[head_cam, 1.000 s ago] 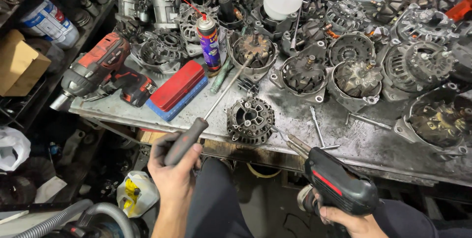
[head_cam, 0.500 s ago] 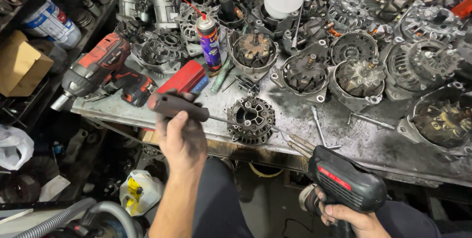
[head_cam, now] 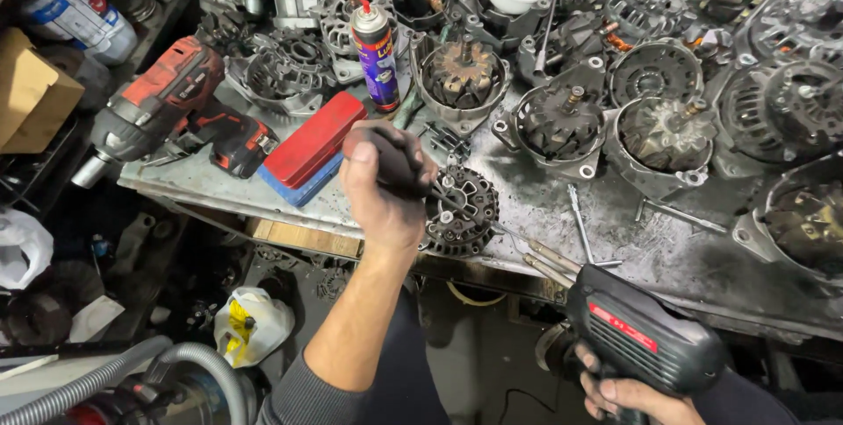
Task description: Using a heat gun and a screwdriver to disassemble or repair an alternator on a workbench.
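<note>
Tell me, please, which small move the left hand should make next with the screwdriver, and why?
Probably lower the screwdriver tip into the round alternator part and steady it. The left hand holds the dark handle just above that part at the bench edge, while the right hand keeps the black power tool low, away.

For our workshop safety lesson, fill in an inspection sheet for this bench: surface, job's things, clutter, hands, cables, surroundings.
Surface: grey metal bench top, grimy and stained.
Job's things: dark-handled screwdriver, its tip at a small round alternator part near the bench's front edge; black power tool.
Clutter: many opened alternator housings, spray can, red and blue case, red cordless impact wrench, loose bolts.
Hands: left hand grips the screwdriver; right hand holds the power tool below the bench.
Cables: nothing seen.
Surroundings: grey ribbed hose, white bag, cardboard box.
</note>
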